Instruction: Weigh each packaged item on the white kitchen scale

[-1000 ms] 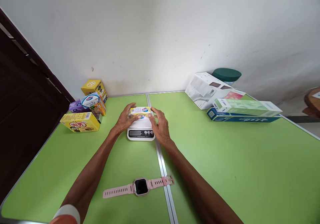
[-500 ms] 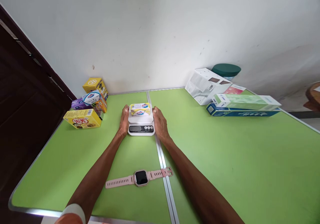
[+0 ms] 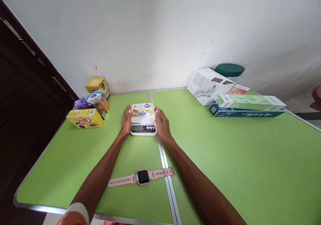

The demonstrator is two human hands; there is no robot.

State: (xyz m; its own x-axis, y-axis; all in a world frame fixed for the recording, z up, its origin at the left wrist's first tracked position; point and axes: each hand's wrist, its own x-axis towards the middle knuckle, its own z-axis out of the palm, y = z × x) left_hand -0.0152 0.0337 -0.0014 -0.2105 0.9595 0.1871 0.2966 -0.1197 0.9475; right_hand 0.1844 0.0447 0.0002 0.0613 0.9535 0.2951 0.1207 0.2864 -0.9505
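A small white kitchen scale (image 3: 143,125) stands mid-table with a yellow and white packet (image 3: 141,108) lying on its platform. My left hand (image 3: 126,121) rests flat on the table against the scale's left side, fingers stretched forward. My right hand (image 3: 162,124) lies the same way along the scale's right side. Neither hand holds the packet. A pink smartwatch (image 3: 142,177) lies flat on the table nearer to me, between my forearms.
Yellow boxes (image 3: 85,118), a purple pack and other small packets sit at the far left. White (image 3: 207,85), green (image 3: 248,101) and blue boxes lie at the far right beside a green lid (image 3: 229,69). A metal seam (image 3: 164,161) runs down the green table.
My hands let go of the packet on the scale and dropped to lie flat either side of the scale. The camera shifted slightly.
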